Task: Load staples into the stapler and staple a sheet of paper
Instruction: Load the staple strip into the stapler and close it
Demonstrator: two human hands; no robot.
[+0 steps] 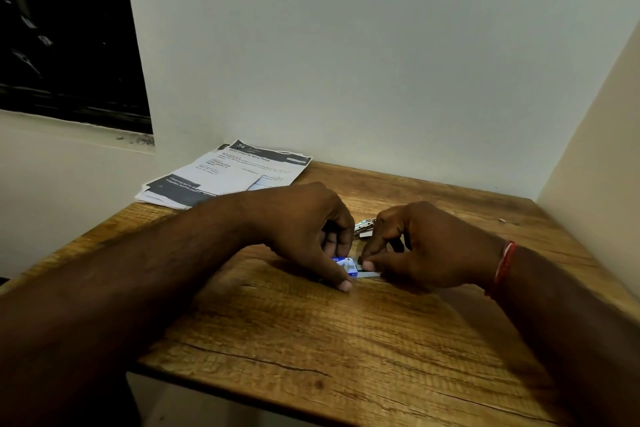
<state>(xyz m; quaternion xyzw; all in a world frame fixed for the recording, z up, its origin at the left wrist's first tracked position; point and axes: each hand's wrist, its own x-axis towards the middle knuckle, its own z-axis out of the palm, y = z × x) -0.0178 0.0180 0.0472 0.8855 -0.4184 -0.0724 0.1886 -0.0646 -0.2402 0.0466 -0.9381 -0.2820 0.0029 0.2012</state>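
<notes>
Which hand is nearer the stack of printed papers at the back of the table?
Left. The left hand sits just in front of the printed papers, its wrist overlapping their near edge in view; the right hand is farther off to the right.

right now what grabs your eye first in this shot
Two bare hands meet at the middle of the wooden table: the left hand pins a small blue and white staple box, while the right hand pinches something at its open end. A stack of printed papers lies at the far left corner.

Wooden table (pixel 311 340): printed papers (pixel 225 177) far-left corner, staple box (pixel 344 265) centre.
</notes>
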